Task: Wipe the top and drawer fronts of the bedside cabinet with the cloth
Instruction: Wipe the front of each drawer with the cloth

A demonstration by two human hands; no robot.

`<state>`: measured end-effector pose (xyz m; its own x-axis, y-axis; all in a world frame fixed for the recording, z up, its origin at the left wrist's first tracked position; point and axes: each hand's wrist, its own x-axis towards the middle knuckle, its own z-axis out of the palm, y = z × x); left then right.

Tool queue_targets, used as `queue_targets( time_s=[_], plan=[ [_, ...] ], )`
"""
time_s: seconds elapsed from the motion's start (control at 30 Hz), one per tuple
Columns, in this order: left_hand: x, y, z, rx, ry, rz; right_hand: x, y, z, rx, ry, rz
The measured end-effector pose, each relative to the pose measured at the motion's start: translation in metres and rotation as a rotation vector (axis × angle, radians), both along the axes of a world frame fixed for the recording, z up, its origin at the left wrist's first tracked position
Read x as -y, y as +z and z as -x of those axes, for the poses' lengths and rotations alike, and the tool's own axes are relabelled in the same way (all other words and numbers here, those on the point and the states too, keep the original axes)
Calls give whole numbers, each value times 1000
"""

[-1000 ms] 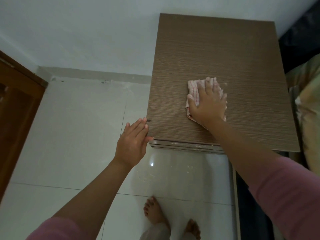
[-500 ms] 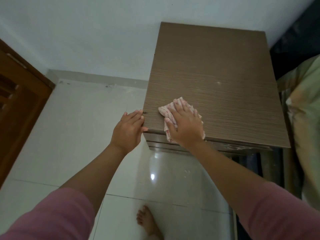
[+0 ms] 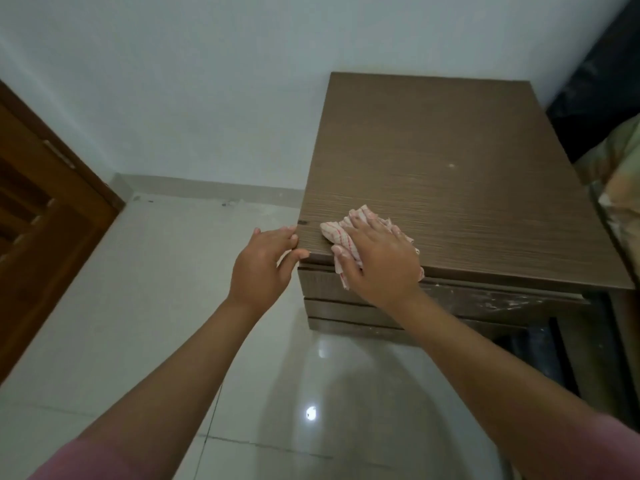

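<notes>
Cloth (image 3: pixel 337 233) lies bunched at the front left corner of the bedside cabinet's top (image 3: pixel 450 188), pink-and-white striped, with one end trailing over the front edge and down across the uppermost drawer front (image 3: pixel 320 284). I press it flat with my right hand (image 3: pixel 381 261), palm down, fingers straight and spread across the fabric rather than curled round it. My left hand (image 3: pixel 265 259) sits at the cabinet's left side, fingers extended and lying against the side edge of the top, thumb tip touching the front corner just beneath the board; it holds nothing. Both of my forearms reach in from below, with pink sleeves (image 3: pixel 90 460) at the bottom corners of the view. Below the top I see stacked drawer fronts, the right part of them marked with pale smudges. A small pale speck sits near the middle of the wood-grain top. The cabinet stands on glossy pale floor tiles (image 3: pixel 156 306) against a white wall (image 3: pixel 207 81). A brown wooden door (image 3: pixel 38 216) is at my far left, and patterned bedding (image 3: pixel 620 174) at my far right.
</notes>
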<state>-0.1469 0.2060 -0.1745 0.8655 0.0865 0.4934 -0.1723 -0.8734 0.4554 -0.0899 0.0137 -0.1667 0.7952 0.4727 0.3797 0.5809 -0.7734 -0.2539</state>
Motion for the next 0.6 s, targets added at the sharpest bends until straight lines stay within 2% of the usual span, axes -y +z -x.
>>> queue_targets(
  time_s=[0.1,0.23,0.4,0.6],
  plan=[
    [-1,-7,0,108,-14,112,-5,9,-14,-103,95,73],
    [-5,-16,-1,200,-71,120,-21,23,-38,-219,182,207],
    [-4,-29,-4,322,-63,166,-29,27,-43,-253,241,185],
    [-1,-39,-8,351,-5,275,-21,30,-20,-260,226,90]
  ],
)
